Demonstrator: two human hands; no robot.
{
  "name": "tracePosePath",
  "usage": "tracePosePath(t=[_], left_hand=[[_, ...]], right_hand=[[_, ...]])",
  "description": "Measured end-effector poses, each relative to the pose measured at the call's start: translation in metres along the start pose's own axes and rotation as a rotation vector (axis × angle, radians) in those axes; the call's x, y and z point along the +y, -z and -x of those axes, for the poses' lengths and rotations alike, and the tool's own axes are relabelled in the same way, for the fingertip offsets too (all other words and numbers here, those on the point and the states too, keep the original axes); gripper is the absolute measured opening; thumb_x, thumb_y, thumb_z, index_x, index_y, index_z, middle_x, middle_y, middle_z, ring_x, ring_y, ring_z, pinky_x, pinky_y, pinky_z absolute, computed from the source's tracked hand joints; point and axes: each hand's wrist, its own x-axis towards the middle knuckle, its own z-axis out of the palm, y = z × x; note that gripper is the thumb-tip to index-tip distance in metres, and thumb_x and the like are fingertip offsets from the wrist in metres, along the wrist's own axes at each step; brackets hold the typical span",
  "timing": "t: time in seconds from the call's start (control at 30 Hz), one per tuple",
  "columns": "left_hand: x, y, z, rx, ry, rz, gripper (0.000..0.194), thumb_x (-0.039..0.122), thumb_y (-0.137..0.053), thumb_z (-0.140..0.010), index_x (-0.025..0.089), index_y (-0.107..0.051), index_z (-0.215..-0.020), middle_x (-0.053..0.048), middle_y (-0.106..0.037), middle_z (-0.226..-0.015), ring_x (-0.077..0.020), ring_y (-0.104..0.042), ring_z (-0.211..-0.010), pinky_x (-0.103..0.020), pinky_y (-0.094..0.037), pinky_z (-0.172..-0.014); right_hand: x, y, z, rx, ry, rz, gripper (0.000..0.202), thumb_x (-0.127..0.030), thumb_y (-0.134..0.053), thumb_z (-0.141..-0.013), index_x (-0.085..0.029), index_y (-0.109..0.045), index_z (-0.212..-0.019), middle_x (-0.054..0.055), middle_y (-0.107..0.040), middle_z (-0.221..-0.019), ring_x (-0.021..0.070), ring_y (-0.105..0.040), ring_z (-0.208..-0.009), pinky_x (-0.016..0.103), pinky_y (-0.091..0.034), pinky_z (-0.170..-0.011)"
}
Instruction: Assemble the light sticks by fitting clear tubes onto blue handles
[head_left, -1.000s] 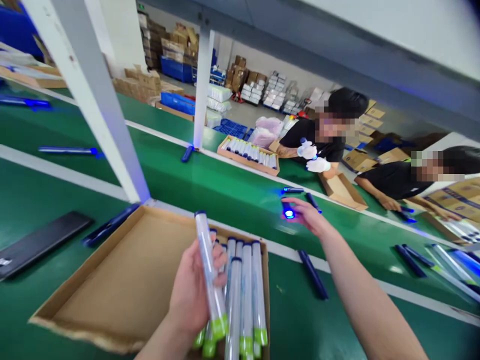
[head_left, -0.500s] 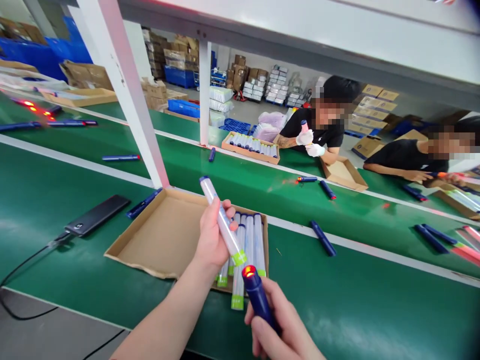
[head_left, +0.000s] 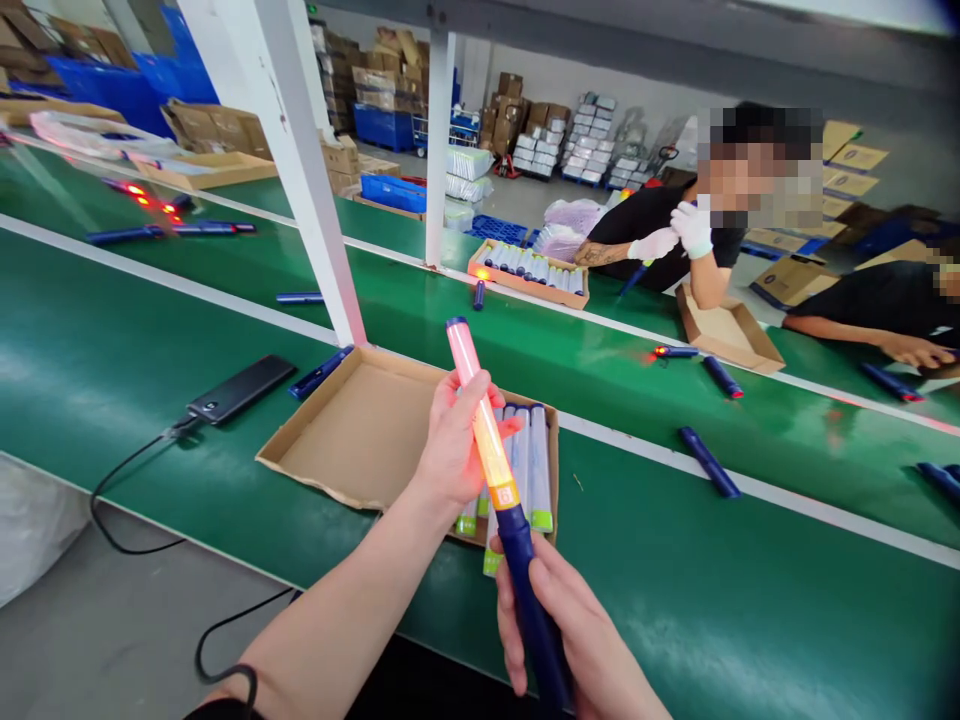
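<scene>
My left hand (head_left: 455, 440) is closed around a clear plastic tube (head_left: 465, 350) with a dark blue cap, which glows pink to orange. In my right hand (head_left: 577, 620) is a dark blue flashlight handle (head_left: 527, 580), its lit end against the tube's lower end. The two parts line up as one slanted wand. Beneath them is a shallow cardboard box (head_left: 330, 430); several clear tubes with green bands (head_left: 538, 470) lie in its right side, partly hidden by my left hand and the wand.
A black power bank (head_left: 244, 388) with a cable lies left on the green bench (head_left: 150, 370). A blue handle (head_left: 320, 372) rests beside the box, near a white post (head_left: 300, 170). Beyond, more handles (head_left: 709, 462) lie on the green surface. A gloved co-worker (head_left: 660, 235) works opposite.
The handle and tube, apart before, now meet end to end, and the tube has lit up. The view has shifted, so the bench sits farther right. The gloved co-worker's hands have risen.
</scene>
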Motion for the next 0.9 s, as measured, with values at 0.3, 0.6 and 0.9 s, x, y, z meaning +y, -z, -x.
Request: tracePosePath(t=[0.3,0.6,0.9], left_hand=[[0.011,-0.001,-0.002,-0.067,0.151,0.277,0.026,0.031,-0.068,-0.097,0.018,-0.054,-0.080,0.005,-0.045,-0.075,-0.0063,-0.047,-0.056,-0.015,-0.039,-0.040],[0.010,-0.002,0.000,-0.178,0.232,0.450,0.030,0.045,-0.067,-0.103,0.021,-0.056,-0.089,0.006,-0.038,-0.072,-0.0076,-0.041,-0.054,-0.012,-0.028,-0.036],[0.005,0.000,0.002,-0.205,0.299,0.558,0.030,0.043,-0.061,-0.106,0.019,-0.061,-0.089,0.004,-0.038,-0.070,-0.0065,-0.037,-0.053,-0.008,-0.023,-0.033]], right_hand=[[0.009,-0.013,0.002,0.169,-0.094,0.048,0.095,-0.076,-0.084,-0.079,-0.018,-0.049,-0.145,-0.001,-0.067,-0.083,0.0083,-0.051,-0.044,0.019,-0.045,-0.036],[-0.002,-0.023,0.006,-0.110,-0.059,-0.122,0.049,-0.066,-0.066,-0.101,-0.020,-0.065,-0.118,-0.005,-0.061,-0.075,0.0020,-0.038,-0.036,0.016,-0.041,-0.035],[0.014,-0.043,0.011,0.317,-0.159,-0.004,0.115,-0.092,-0.084,-0.056,-0.018,-0.054,-0.139,-0.005,-0.061,-0.070,0.0055,-0.038,-0.035,0.020,-0.031,-0.033]])
